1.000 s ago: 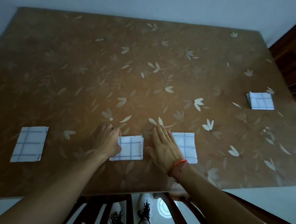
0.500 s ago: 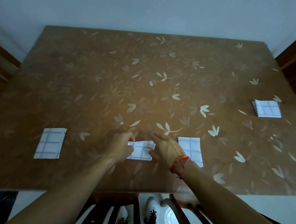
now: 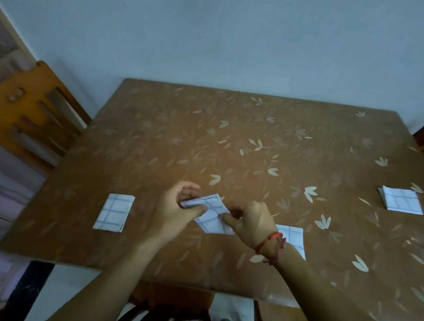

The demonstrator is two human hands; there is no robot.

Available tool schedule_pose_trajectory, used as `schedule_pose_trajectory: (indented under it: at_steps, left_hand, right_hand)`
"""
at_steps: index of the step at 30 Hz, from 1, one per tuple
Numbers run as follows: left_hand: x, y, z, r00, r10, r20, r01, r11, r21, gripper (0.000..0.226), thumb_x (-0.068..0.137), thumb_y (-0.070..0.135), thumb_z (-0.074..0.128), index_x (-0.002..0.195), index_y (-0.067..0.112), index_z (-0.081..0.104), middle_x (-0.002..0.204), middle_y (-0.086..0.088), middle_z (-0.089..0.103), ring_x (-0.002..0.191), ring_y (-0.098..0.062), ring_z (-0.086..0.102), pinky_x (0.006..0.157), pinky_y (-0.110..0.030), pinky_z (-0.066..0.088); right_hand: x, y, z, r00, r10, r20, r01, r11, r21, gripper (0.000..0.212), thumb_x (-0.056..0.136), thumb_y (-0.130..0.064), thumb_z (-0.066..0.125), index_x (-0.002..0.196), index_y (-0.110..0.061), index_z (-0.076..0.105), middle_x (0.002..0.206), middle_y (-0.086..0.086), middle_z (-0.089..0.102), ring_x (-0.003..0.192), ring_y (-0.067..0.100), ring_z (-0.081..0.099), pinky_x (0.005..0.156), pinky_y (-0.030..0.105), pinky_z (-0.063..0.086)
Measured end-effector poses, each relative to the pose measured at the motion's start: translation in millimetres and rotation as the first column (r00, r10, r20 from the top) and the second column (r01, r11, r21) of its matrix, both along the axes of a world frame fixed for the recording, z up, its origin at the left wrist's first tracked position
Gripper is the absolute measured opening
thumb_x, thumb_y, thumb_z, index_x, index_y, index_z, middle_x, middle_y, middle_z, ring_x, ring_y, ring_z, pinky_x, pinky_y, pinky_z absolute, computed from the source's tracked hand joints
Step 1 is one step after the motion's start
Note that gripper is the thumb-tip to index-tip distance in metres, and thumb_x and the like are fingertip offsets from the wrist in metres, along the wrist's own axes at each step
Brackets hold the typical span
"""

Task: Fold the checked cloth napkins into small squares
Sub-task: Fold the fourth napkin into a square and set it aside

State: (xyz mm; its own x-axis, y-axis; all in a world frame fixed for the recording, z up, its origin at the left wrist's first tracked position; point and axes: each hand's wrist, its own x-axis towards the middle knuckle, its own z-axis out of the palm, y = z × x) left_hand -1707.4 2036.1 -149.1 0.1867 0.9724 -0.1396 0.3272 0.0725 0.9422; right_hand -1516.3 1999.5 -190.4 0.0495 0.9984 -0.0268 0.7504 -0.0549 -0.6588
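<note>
Above brown table (image 3: 157,144), left hand (image 3: 175,208) and right hand (image 3: 251,223) pinch blurred, half-covered napkin (image 3: 212,218).

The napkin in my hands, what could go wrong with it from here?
1. The napkin is off the table, tilted, pinched at opposite edges by the left hand and the right hand. Its layers may slip apart and leave a crooked square.
2. The right hand's wrist crosses over a second folded napkin and could drag it askew.
</note>
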Motion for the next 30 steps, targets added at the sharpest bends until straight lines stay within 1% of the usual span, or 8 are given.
schedule_pose_trajectory:
  at_steps: [3,6,9,14,19,23,28,30]
  left_hand:
    - [-13,-9,5,0.971,0.179,0.158,-0.169,0.983,-0.075,0.027,0.078,0.005,0.077,0.100,0.018,0.068,0.092,0.004,0.074,0.086,-0.004,0.069,0.066,-0.013,0.051]
    - [-23,-21,8,0.975,0.180,0.133,-0.164,0.979,-0.120,0.012,0.082,0.011,0.075,0.092,0.017,0.073,0.089,0.007,0.076,0.086,-0.006,0.070,0.074,-0.023,0.054]
    - [-32,-30,14,0.979,0.183,0.087,-0.173,0.978,-0.113,0.011,0.084,0.012,0.072,0.090,0.021,0.073,0.088,0.011,0.075,0.085,-0.004,0.070,0.074,-0.026,0.055]
    - [-55,-37,18,0.967,0.255,0.005,-0.254,0.964,-0.073,0.009,0.084,0.016,0.073,0.092,0.020,0.075,0.089,0.008,0.076,0.086,-0.008,0.071,0.077,-0.034,0.058]
    - [-79,-55,22,0.932,0.360,-0.044,-0.362,0.931,-0.042,0.012,0.082,0.016,0.076,0.093,0.018,0.075,0.087,0.008,0.075,0.084,-0.008,0.071,0.070,-0.026,0.058]
    - [-109,-76,26,0.875,0.483,-0.031,-0.484,0.874,-0.046,0.013,0.079,0.013,0.078,0.091,0.011,0.076,0.087,-0.001,0.076,0.080,-0.018,0.073,0.070,-0.043,0.060]
    - [-150,-116,37,0.790,0.605,0.095,-0.600,0.796,-0.080,0.008,0.084,0.011,0.074,0.092,0.011,0.073,0.087,-0.003,0.075,0.082,-0.024,0.072,0.065,-0.038,0.060]
    - [-169,-133,39,0.761,0.638,0.120,-0.630,0.770,-0.097,0.006,0.086,0.013,0.072,0.092,0.014,0.072,0.085,-0.004,0.075,0.081,-0.033,0.071,0.068,-0.050,0.060]
  right_hand:
    - [-9,7,33,0.984,-0.090,-0.151,0.098,0.994,0.049,0.035,0.072,-0.036,0.073,0.051,-0.016,0.054,0.046,-0.004,0.053,0.045,0.009,0.045,0.051,0.029,0.041]
    - [-14,7,36,0.929,-0.087,-0.360,0.069,0.996,-0.063,0.029,0.073,-0.023,0.078,0.050,-0.022,0.060,0.048,-0.005,0.060,0.044,0.009,0.053,0.052,0.031,0.049]
    - [-25,7,55,0.888,-0.013,-0.461,-0.020,0.998,-0.067,0.025,0.075,-0.012,0.078,0.056,-0.026,0.069,0.052,-0.002,0.064,0.048,0.014,0.058,0.054,0.035,0.053]
    - [-45,12,62,0.866,0.082,-0.494,-0.132,0.989,-0.069,0.031,0.079,-0.011,0.074,0.058,-0.033,0.069,0.053,-0.009,0.066,0.055,0.009,0.063,0.059,0.029,0.057]
    - [-70,16,68,0.812,0.151,-0.565,-0.220,0.974,-0.056,0.008,0.081,-0.008,0.072,0.080,-0.016,0.075,0.061,-0.006,0.071,0.060,0.010,0.067,0.058,0.028,0.057]
    - [-102,18,73,0.781,0.246,-0.574,-0.334,0.941,-0.051,0.011,0.080,-0.005,0.073,0.077,-0.016,0.074,0.059,-0.010,0.070,0.055,0.002,0.067,0.053,0.016,0.051]
    - [-157,9,83,0.730,0.323,-0.603,-0.451,0.890,-0.070,0.010,0.080,-0.004,0.072,0.089,-0.003,0.075,0.074,0.000,0.075,0.067,0.013,0.072,0.057,0.024,0.058]
    - [-182,3,84,0.720,0.341,-0.605,-0.481,0.873,-0.081,0.010,0.079,-0.003,0.073,0.089,-0.002,0.075,0.080,0.008,0.075,0.073,0.021,0.073,0.062,0.035,0.060]
